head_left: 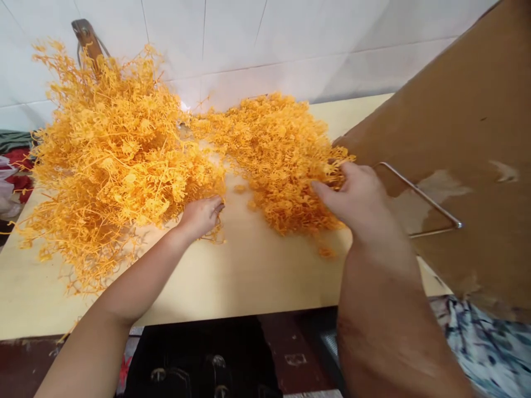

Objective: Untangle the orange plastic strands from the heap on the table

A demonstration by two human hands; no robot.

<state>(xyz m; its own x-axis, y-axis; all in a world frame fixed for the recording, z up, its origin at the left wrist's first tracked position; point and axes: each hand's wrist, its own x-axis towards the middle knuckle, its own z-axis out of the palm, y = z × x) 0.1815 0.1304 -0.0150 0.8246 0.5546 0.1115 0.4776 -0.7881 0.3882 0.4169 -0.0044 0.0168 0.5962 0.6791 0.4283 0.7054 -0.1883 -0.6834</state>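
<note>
- The bench is carrying two heaps of orange plastic sprigs, and it is serving as the landmark for every place given below.
- The big heap is lying on the left part of the bench, piled high and leaning back toward the tiled wall; judged, the wall is stopping it from sliding off the back.
- The small heap is lying lower and flatter at the middle of the bench, just touching the big heap at the back, with a bare strip of bench between the two at the front.
- The left hand is resting at the front edge of the big heap, fingers curled in on a few thin stems; the grip looks narrow and pinching, probably so that only a few stems are caught rather than a tangled clump.
- The right hand is reaching into the right edge of the small heap, thumb and fingers closed on a tuft of sprigs, held slightly above the bench.
- A cardboard sheet is standing tilted over the right end of the bench, just beside the right hand, with a bent wire lying against its face; its purpose cannot be told.
- A dark wooden handle is sticking up behind the big heap, at the bench's back left.
- Loose orange bits are lying scattered on the bench near both heaps.
</note>
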